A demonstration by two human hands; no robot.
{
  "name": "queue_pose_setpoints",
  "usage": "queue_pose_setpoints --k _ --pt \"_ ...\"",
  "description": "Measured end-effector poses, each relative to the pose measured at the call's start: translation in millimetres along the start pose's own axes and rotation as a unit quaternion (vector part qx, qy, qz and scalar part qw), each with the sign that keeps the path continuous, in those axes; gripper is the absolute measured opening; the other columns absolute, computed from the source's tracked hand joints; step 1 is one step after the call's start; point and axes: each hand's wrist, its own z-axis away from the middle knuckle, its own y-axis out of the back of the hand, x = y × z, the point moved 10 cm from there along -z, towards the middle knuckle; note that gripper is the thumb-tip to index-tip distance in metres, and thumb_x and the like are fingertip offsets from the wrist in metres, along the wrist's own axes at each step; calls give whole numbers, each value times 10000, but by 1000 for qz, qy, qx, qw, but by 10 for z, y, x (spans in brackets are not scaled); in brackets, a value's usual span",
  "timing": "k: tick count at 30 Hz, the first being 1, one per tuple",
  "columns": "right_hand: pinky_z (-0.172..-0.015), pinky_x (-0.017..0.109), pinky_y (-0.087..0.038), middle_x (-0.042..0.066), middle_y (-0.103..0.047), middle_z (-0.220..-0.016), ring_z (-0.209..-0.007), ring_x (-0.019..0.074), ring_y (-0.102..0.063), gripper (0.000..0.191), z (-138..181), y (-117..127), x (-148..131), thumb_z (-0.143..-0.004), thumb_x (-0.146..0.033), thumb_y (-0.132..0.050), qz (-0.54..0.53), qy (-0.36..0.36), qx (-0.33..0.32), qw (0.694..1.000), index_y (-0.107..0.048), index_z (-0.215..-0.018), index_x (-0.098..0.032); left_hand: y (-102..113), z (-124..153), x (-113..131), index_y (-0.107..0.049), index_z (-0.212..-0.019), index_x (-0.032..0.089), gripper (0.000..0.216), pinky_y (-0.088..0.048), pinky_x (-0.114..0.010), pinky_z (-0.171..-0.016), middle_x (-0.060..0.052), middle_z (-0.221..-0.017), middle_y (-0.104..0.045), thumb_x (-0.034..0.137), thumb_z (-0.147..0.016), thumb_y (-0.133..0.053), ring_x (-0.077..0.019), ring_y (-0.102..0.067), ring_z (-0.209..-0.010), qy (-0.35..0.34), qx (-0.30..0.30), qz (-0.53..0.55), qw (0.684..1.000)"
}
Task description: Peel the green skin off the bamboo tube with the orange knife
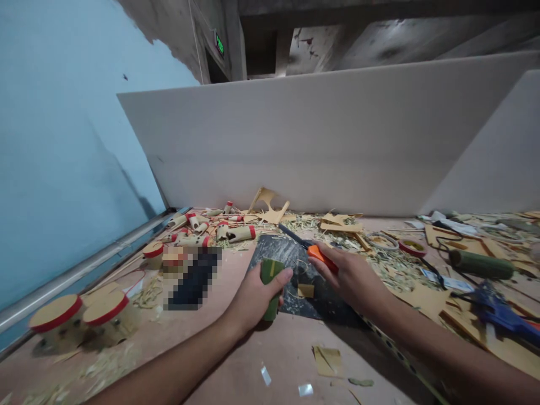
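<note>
Left hand (254,292) grips green bamboo section (271,271); right hand (353,271) grasps orange-handled file (314,253). Skidding on curved bamboo, it could scrape left fingers.

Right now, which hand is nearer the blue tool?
The right. The right hand, holding the orange handle, is left of the blue tool; the left hand, holding the bamboo, is farther left.

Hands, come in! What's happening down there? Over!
Left hand: gripping bamboo. Right hand: holding orange-handled tool, clear of bamboo. Scrap on black sheet, shavings nearby.
</note>
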Motion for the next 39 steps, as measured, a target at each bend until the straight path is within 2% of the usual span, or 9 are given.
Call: queue_pose_setpoints --k 7,12,15,20,24,27,32,36,39 --pt "-639 343 -387 67 -688 -789 -673 220 -580 306 12 84 -134 -1039 -495 -479 -51 47 -28 997 -634 -958 -244 4 4 58 -555 -952 206 564 -465 -236 -564 17 -687 -651 620 -715 -856 -130 -606 -576 -4 -46 -1 999" --pt "-636 339 -398 79 -698 -867 -696 212 -579 273 74 -18 -278 -1010 -478 -534 -86 76 -94 989 -654 -1057 -238 -18 2 85 -579 -934 193 575 -499 -260 -645 -33 -731 -704 569 -658 -914 -158 -655 -655 -4 -77 16 997" --pt "-631 340 -414 81 -707 -831 -677 215 -600 347 108 -82 -310 -1034 -513 -483 -85 77 -132 985 -679 -1057 -228 -22 -4 73 -600 -909 183 608 -483 -263 -595 -22 -690 -681 593 -607 -932 -154 -623 -601 1 -77 5 997" --pt "-789 379 -504 157 -773 -1142 -941 293 -719 546 159 -128 -345 -1036 -548 -490 -122 79 -155 977 -622 -1445 -210 -6 10 108 -664 -906 176 611 -502 -286 -626 -32 -737 -686 621 -587 -932 -156 -606 -621 -17 -59 -9 998" --pt "-759 337 -510 131 -792 -1117 -888 259 -726 515 210 -178 -447 -1034 -551 -513 -150 96 -192 965 -682 -1399 -230 -35 39 95 -728 -888 172 554 -533 -320 -744 -77 -856 -726 617 -617 -918 -221 -658 -824 -14 -74 2 997" --pt "-694 289 -494 113 -803 -1053 -791 211 -710 502 213 -149 -502 -1028 -543 -538 -165 98 -200 961 -718 -1350 -203 -18 51 94 -730 -943 180 550 -539 -342 -779 -74 -887 -725 608 -645 -904 -242 -655 -879 -21 -71 -27 997" --pt "-672 262 -494 112 -811 -978 -752 188 -715 492 216 -85 -533 -1028 -531 -547 -149 121 -189 963 -738 -1325 -188 7 57 95 -676 -1156 188 660 -526 -339 -812 -71 -1006 -736 544 -654 -915 -252 -656 -940 -38 -62 -80 994" --pt "-686 304 -528 129 -809 -1040 -799 234 -753 517 232 -143 -491 -1026 -537 -532 -64 129 -143 979 -690 -1395 -211 -1 36 143 -654 -993 188 508 -501 -292 -688 -41 -860 -720 516 -687 -891 -206 -646 -791 -71 -33 -84 993" --pt "-647 341 -536 174 -797 -1114 -804 285 -775 541 192 -142 -378 -1028 -479 -508 24 85 -66 994 -631 -1458 -174 -16 -5 106 -600 -865 198 476 -456 -272 -547 13 -657 -624 638 -789 -765 -163 -592 -578 -61 -6 -85 994"
